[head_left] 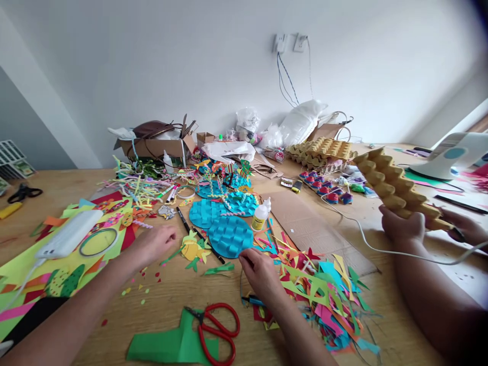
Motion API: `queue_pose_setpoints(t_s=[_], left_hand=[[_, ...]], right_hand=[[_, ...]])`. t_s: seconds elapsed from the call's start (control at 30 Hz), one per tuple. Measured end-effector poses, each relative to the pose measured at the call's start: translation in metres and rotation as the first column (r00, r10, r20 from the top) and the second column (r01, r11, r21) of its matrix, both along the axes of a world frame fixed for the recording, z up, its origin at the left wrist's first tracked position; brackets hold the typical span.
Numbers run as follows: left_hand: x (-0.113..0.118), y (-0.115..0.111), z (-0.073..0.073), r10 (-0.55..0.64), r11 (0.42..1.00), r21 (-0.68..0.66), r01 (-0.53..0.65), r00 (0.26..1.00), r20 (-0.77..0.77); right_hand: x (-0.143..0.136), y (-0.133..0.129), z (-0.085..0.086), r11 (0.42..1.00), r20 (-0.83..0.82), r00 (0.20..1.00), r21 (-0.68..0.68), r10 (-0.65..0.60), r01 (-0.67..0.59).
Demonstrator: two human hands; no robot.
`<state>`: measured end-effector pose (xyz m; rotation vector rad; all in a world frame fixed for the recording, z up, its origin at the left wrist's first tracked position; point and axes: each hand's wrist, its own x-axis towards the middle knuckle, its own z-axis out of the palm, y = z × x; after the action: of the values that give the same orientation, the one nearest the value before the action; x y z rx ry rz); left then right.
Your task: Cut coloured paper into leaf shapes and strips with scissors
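My left hand (158, 243) is closed in a loose fist over the table, left of a yellow paper fish (193, 249) with green fins. What its curled fingers hold, if anything, is hidden. Fingers pressed together, my right hand (259, 269) is at the lower edge of a blue woven paper disc (230, 236); anything pinched there is too small to make out. Near the table's front, red-handled scissors (217, 328) lie on green paper (162, 346). A glue bottle (260, 217) stands right of the disc. Green paper pieces (220, 269) lie between my hands.
Colourful paper scraps (324, 295) cover the right front, beside flat cardboard (312, 226). At left, a white power bank (70, 235) rests on coloured sheets. Another person's hands (404, 223) hold an egg tray (396, 185) at right, where a white cable (404, 254) crosses.
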<state>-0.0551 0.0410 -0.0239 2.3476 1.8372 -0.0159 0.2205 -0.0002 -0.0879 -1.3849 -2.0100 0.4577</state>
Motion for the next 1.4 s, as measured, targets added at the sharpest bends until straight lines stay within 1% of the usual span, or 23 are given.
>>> queue_pose_setpoints(t_s=[0.07, 0.17, 0.27, 0.33, 0.4, 0.53, 0.63, 0.7, 0.83, 0.93, 1.03, 1.17, 1.23, 1.3, 1.4], left_hand=[[-0.001, -0.008, -0.012, -0.014, 0.999, -0.036, 0.013, 1.000, -0.013], [0.007, -0.018, -0.027, -0.015, 0.999, -0.044, 0.014, 1.000, -0.019], [0.012, -0.020, -0.034, -0.004, 0.999, -0.041, 0.003, 1.000, -0.023], [0.013, -0.019, -0.033, -0.003, 0.999, -0.044, 0.002, 1.000, -0.031], [0.013, -0.018, -0.030, -0.007, 0.999, -0.045, 0.005, 0.999, -0.040], [0.017, -0.021, -0.016, -0.029, 1.000, -0.009, 0.029, 0.998, -0.051], [0.035, -0.027, -0.008, -0.096, 0.995, 0.007, 0.096, 0.995, -0.022], [0.054, -0.031, -0.008, -0.168, 0.986, 0.001, 0.168, 0.986, 0.011], [0.092, -0.034, -0.022, -0.259, 0.965, -0.017, 0.260, 0.964, 0.060], [0.102, -0.032, -0.031, -0.281, 0.958, -0.024, 0.284, 0.956, 0.088], [0.092, -0.029, -0.030, -0.269, 0.962, -0.019, 0.273, 0.956, 0.118], [0.059, -0.026, -0.016, -0.181, 0.983, 0.005, 0.183, 0.973, 0.146], [0.040, -0.024, -0.012, -0.135, 0.991, 0.003, 0.136, 0.978, 0.158], [0.025, -0.018, -0.013, -0.064, 0.998, 0.020, 0.061, 0.985, 0.162], [0.011, -0.004, -0.025, 0.021, 0.999, 0.042, -0.030, 0.983, 0.182]], right_hand=[[-0.001, 0.001, -0.001, 1.000, 0.004, 1.000, -0.001, -0.001, 0.001], [-0.001, 0.002, -0.003, 1.000, 0.013, 1.000, -0.004, -0.006, 0.006], [-0.001, 0.002, -0.003, 1.000, 0.017, 1.000, -0.004, -0.009, 0.009], [-0.001, 0.002, -0.003, 1.000, 0.017, 1.000, -0.003, -0.008, 0.008], [-0.001, 0.001, -0.002, 1.000, 0.016, 1.000, -0.001, -0.006, 0.006], [0.000, 0.001, 0.000, 1.000, 0.013, 1.000, 0.001, -0.005, 0.005], [0.001, 0.001, 0.000, 1.000, 0.012, 1.000, 0.001, -0.005, 0.005], [0.002, 0.001, 0.000, 1.000, 0.012, 1.000, 0.001, -0.007, 0.007], [0.002, 0.001, -0.001, 1.000, 0.012, 1.000, 0.005, -0.020, 0.020], [0.003, 0.001, -0.001, 1.000, 0.019, 1.000, 0.002, -0.021, 0.021], [0.002, 0.000, 0.000, 1.000, 0.027, 1.000, -0.004, -0.012, 0.012], [0.000, -0.003, 0.003, 0.999, 0.040, 0.999, -0.022, 0.034, -0.033], [-0.003, -0.004, 0.004, 0.997, 0.050, 0.997, -0.033, 0.066, -0.065], [-0.006, -0.005, 0.005, 0.995, 0.063, 0.994, -0.044, 0.092, -0.090], [-0.010, -0.006, 0.005, 0.992, 0.087, 0.989, -0.064, 0.116, -0.110]])
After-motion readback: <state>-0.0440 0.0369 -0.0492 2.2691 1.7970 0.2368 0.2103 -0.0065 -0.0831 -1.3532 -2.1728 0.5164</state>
